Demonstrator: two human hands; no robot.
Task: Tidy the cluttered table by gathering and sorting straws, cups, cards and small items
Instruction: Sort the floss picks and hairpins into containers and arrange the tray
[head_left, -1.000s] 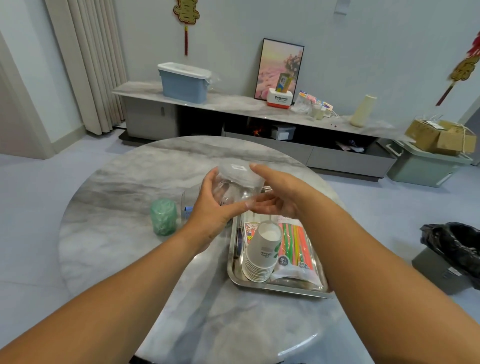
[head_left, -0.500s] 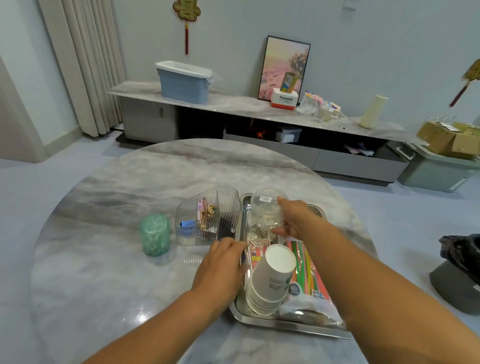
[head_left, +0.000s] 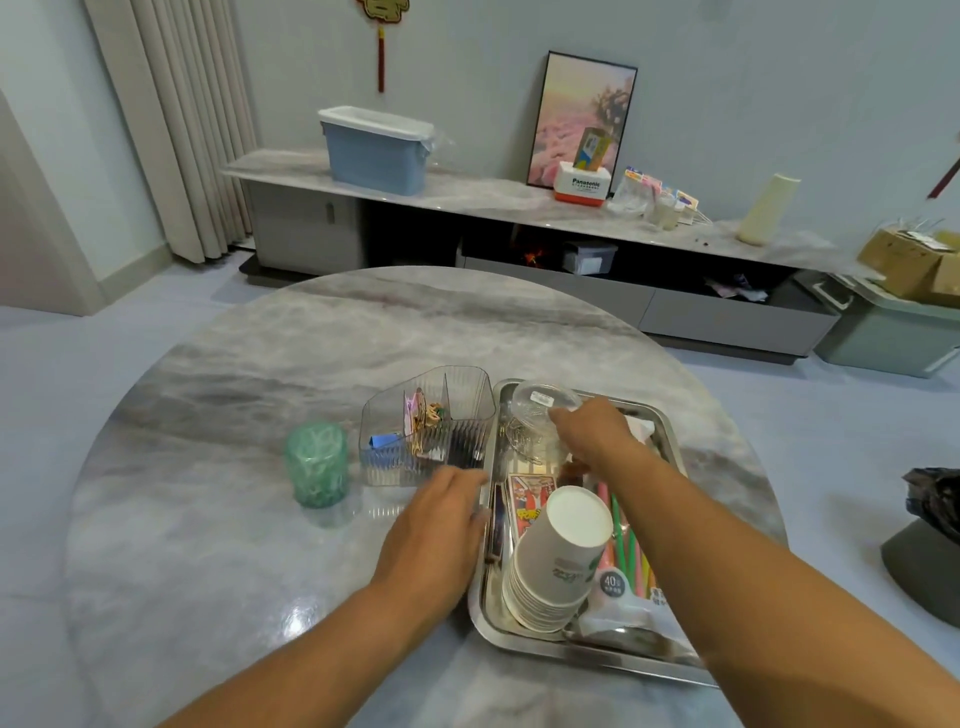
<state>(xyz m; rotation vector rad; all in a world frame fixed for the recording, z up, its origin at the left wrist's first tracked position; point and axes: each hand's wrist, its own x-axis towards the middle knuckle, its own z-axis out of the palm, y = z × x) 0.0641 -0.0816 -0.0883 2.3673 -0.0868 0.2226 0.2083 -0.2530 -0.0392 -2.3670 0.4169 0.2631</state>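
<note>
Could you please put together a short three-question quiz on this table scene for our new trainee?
1. True or false: the stack of paper cups lies on its side in the metal tray.
2. Which hand is on the clear lidded jar: A) left hand, B) right hand, C) neither?
3. Fill in: the green glass stands to the ____ of the clear divided organiser, as seen from the head camera.

Key: 1 true; 2 B; 3 left.
</note>
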